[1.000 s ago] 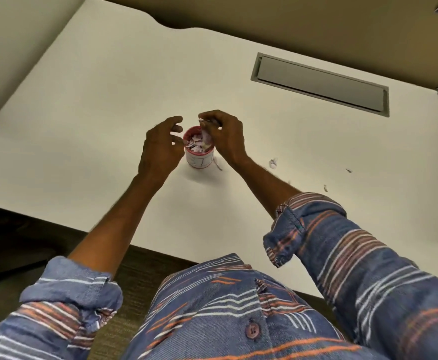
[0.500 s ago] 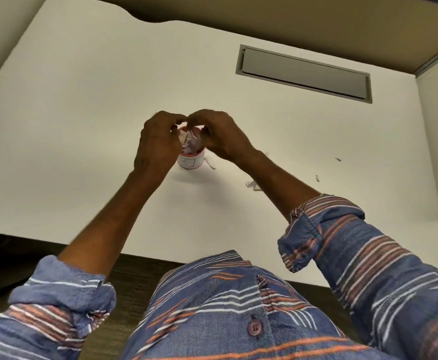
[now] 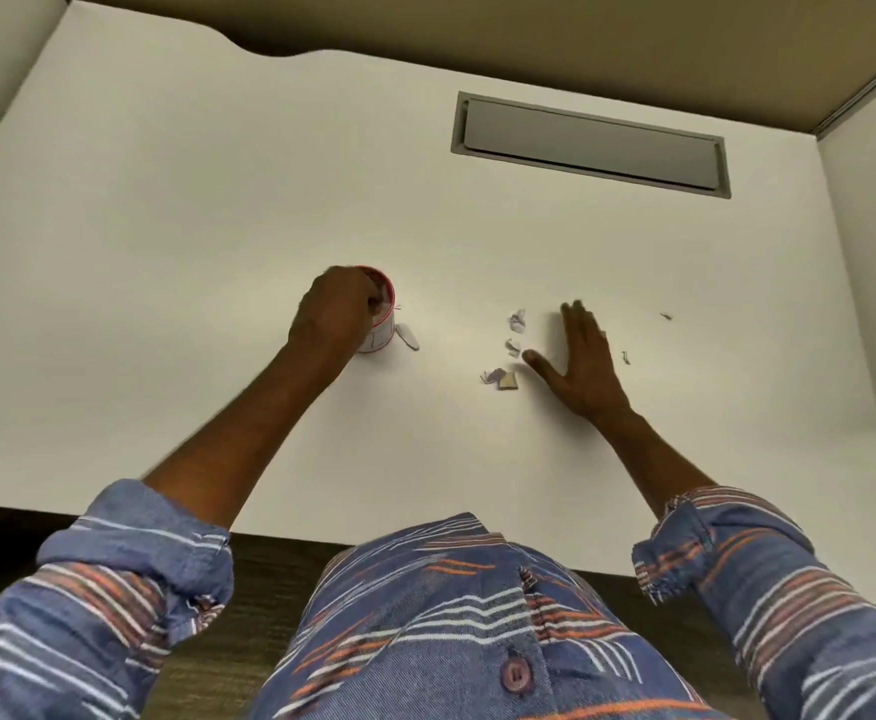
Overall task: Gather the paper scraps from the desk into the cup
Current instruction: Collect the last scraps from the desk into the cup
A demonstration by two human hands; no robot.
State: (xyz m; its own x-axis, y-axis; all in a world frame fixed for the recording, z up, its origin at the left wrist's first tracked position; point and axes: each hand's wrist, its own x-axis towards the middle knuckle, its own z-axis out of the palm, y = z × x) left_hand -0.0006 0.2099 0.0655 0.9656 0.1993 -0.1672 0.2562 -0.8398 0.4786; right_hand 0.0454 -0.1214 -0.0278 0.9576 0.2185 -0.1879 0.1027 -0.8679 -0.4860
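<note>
Your left hand [image 3: 333,314] is curled around the near left side of the cup [image 3: 381,324], its fingers [image 3: 368,296] bent over the red rim and gripping the cup where it stands upright on the white table [image 3: 218,226]. The cup is white with a red rim and dark marks on its wall, and pale paper shows inside it, though your hand covers most of the opening. Touching the cup's base on its right side lies one long pale scrap [image 3: 409,337], flat on the table. Further right of the cup, well apart from it, sits a loose group of paper scraps [image 3: 516,320]: a crumpled white one farthest from you, a small one [image 3: 513,347] nearer to you, and nearest a purplish white piece [image 3: 493,376] touching a small tan square [image 3: 508,380]. Your right hand [image 3: 581,363] lies just to the right of that group, palm down with the fingers [image 3: 579,319] straight and spread, grasping nothing; the thumb points back toward the cup and ends just beside the scraps. Two tiny dark bits [image 3: 626,357] lie beyond that hand, farther still from the cup. A grey rectangular hatch [image 3: 589,143] is set into the table far behind and to the right of the cup. Both rolled-up striped sleeves [image 3: 134,553] show below.
</note>
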